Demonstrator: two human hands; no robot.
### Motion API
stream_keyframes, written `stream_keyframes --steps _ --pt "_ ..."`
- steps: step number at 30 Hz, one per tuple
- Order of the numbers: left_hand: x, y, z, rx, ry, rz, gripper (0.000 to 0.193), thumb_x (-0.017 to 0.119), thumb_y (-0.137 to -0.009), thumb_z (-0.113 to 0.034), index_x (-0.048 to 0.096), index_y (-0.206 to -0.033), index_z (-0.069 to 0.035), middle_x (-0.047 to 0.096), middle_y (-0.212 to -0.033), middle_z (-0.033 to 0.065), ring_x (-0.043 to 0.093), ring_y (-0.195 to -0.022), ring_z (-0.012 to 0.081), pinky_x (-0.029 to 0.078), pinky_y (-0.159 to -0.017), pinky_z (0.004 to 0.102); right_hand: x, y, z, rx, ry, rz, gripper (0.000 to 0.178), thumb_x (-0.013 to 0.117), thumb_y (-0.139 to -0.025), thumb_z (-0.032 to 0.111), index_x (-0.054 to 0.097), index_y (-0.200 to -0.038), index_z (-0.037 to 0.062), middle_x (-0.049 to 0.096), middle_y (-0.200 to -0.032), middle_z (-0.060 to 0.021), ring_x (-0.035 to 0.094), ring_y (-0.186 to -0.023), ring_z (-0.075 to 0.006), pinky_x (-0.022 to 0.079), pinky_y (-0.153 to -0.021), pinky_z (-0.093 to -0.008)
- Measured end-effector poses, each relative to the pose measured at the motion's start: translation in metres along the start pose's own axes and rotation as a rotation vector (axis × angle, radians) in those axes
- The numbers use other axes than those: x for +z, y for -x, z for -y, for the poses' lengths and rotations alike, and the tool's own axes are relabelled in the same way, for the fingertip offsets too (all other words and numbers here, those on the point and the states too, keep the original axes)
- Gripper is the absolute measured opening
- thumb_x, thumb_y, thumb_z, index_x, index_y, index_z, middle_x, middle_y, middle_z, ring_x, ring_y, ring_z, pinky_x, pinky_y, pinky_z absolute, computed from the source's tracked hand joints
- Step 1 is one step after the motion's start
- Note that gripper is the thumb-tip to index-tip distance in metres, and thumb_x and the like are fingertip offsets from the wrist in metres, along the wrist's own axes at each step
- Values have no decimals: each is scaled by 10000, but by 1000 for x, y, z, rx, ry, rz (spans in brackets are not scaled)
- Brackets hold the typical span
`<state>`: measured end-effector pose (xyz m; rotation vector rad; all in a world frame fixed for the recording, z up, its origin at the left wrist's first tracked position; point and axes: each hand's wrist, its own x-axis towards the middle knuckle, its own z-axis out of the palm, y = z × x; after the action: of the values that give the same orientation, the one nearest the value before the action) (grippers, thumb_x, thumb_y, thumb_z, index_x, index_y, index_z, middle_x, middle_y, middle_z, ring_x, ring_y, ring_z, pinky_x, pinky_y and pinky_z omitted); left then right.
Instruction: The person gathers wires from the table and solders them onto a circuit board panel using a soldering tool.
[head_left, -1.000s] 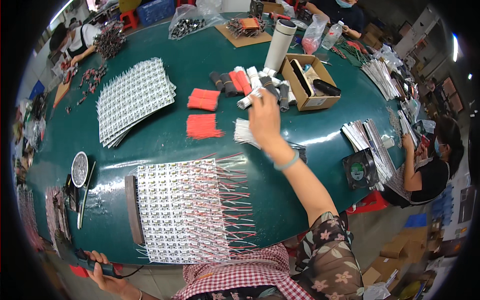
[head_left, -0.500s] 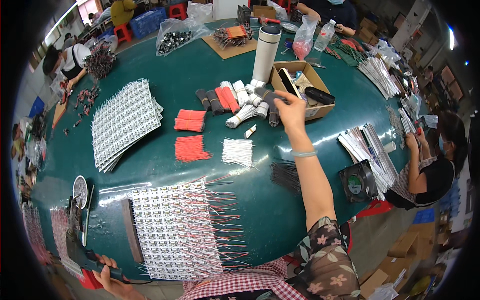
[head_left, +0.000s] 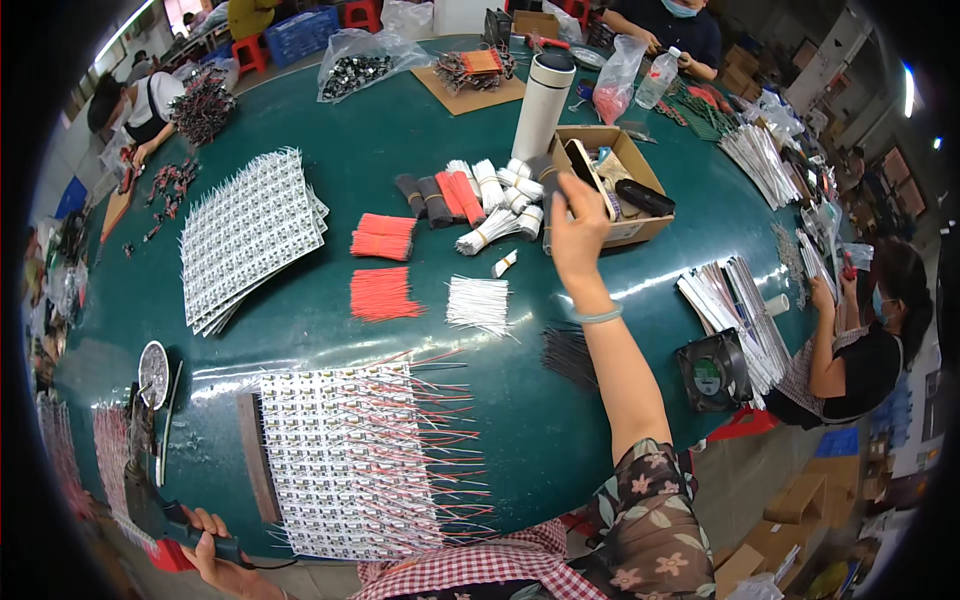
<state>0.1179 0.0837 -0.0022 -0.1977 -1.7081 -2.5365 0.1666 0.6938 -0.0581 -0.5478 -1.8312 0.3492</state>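
While the left hand [head_left: 208, 545] is closed around a dark corded tool [head_left: 165, 517] at the near left edge of the green table [head_left: 530, 410], the right hand [head_left: 582, 230] is positioned over the far centre of the work area. In the head view, the governing relation is between the right fingers and the dark wire bundle [head_left: 544, 174]. The bundle lies just left of the fingers, between the white bundles [head_left: 487, 232] and the cardboard box [head_left: 627, 232]. Its long axis runs roughly away from the person. The right hand is the nearer one; the left is well apart from it.

The right fingers are bent, with thumb and index near the bundle. Whether they grip it, touch it or hang free cannot be told, as the hand hides part of it.

Loose white wires [head_left: 478, 305] lie nearer the person, left of the right wrist; loose dark wires [head_left: 569, 356] lie beneath the forearm's left side. The wired board panel [head_left: 340, 455] rests between the two arms.
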Motion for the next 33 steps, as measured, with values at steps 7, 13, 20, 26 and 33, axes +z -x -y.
stream_keyframes --steps 7,13,20,26,33 --pt "-17 9 -12 2 -77 -33 530 588 -790 -63 398 -1253 114 388 -857 53 376 -697 107 364 -614 223 15 22 4 -173 290 257 282 673 -744 -31 707 -1018 25 627 -1098 -125 556 -1063 -321 474 -915 -414" --pt "-10 10 -12 53 -80 -122 559 584 -797 -84 387 -1276 127 381 -828 44 371 -680 101 347 -594 210 -6 16 20 -383 162 627 179 608 -730 -66 680 -852 43 645 -944 -78 586 -966 -291 484 -814 -405" --pt "-11 15 -13 39 -130 -82 551 580 -795 -81 390 -1266 130 393 -822 54 382 -678 105 357 -593 206 -5 36 7 -381 97 725 169 605 -745 -52 669 -856 59 633 -885 -79 593 -917 -287 486 -775 -398" --pt "-33 20 -16 60 -90 -99 592 581 -782 -59 384 -1304 139 405 -833 60 411 -708 106 363 -600 202 -4 -11 14 -167 84 160 143 629 -829 -5 660 -961 44 629 -918 -125 590 -910 -314 482 -800 -416" --pt "-12 32 -20 261 -156 -285 586 529 -839 -70 355 -1358 138 414 -878 86 379 -758 137 363 -661 257 12 -8 -5 -176 299 248 160 632 -829 -5 692 -974 27 643 -959 -115 593 -941 -320 493 -818 -418"
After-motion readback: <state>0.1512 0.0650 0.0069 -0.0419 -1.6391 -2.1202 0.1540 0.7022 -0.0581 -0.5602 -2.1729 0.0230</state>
